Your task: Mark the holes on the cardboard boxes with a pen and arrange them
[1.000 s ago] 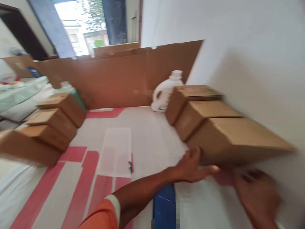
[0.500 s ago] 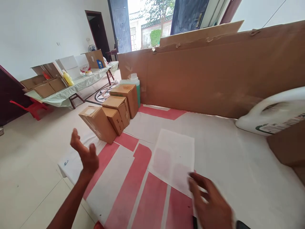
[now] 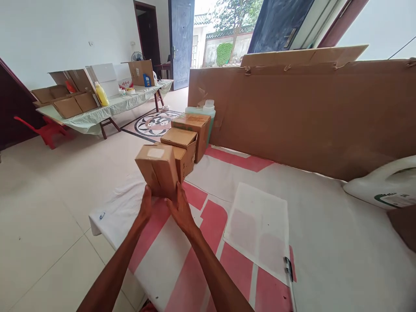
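Two hands clasp the nearest cardboard box [image 3: 158, 169] at its base: left hand [image 3: 145, 209] and right hand [image 3: 180, 209], fingers spread flat against it. It stands at the table's [image 3: 341, 251] left edge, hiding the neighbouring box's lower half.

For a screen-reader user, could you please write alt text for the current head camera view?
Both hands, left hand and right hand, clasp the base of a tilted cardboard box at the near end of a row of boxes on a red-and-white table cover. A paper sheet and pen lie to the right, before a cardboard wall.
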The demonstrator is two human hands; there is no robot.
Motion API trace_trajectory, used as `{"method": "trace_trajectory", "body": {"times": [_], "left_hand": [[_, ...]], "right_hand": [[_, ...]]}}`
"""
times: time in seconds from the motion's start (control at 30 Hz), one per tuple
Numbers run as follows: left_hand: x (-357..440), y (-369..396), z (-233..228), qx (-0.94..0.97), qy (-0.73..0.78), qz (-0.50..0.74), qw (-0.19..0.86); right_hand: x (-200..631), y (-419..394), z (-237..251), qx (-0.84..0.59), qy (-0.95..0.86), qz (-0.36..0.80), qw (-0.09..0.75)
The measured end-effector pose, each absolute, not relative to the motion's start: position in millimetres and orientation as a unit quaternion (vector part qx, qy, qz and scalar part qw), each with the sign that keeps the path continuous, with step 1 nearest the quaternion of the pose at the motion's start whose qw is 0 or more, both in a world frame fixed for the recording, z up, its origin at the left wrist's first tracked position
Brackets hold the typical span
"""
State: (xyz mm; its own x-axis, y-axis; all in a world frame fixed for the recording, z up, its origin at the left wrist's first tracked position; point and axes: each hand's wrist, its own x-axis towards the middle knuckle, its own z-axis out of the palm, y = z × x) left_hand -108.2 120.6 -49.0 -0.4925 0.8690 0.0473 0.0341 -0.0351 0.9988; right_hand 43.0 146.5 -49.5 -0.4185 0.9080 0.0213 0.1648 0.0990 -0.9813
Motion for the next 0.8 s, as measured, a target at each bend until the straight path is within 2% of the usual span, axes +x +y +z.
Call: {"method": "trace_trajectory", "body": {"times": [0.17,0.27,0.4,0.53,0.63,0.8], "left_hand": [[-39.4,39.0,-51.1,0.481,0.608,0.536,0.334],[-1.8,10.4,-46.7,0.579,0.595,0.453,0.324],[36.8,4.6,-42.9,0.619,0.552,0.417,0.372],[54.2,13.0,-42.7,0.61,0.554,0.399,0.403],[51.6,17.3,-41.9,0.599,0.578,0.387,0.397],[36.3,20.3,-45.3,0.578,0.595,0.39,0.401]], "right_hand": [[127.0,103.4,-43.1,-0.439,-0.581,0.555,0.403],[187.7,77.4,-31.3,-0.518,-0.555,0.501,0.416],[238.5,46.8,-18.9,-0.61,-0.54,0.409,0.41],[251.5,27.8,-22.1,-0.631,-0.538,0.371,0.419],[252.9,22.2,-31.2,-0.616,-0.532,0.393,0.427],[256.9,19.0,-54.0,-0.574,-0.441,0.508,0.468]]}}
